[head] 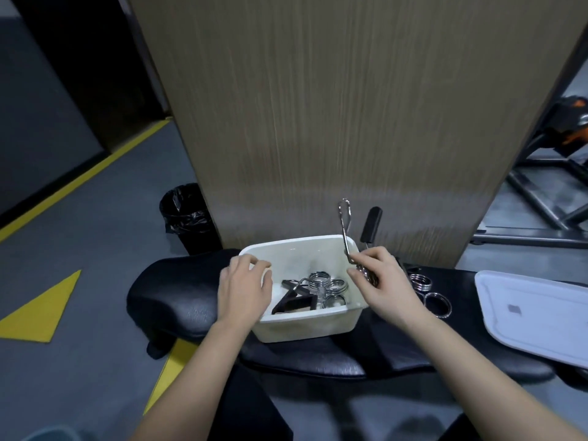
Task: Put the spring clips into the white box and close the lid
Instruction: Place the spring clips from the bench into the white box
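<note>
Gym floor with yellow markings, and a padded black bench [178,291] is doing duty as the table, with the white box [305,326] on it and some spring clips [321,286] already inside, more clips [428,291] loose to the right near the lid [537,316]. Left hand [245,291] is curled over the box's left rim, steadying it, while the right hand [385,281] pinches a spring clip [346,230] over the right rim, handles pointing up. I'd lower it in handles-flat so the lid can seat later.
</note>
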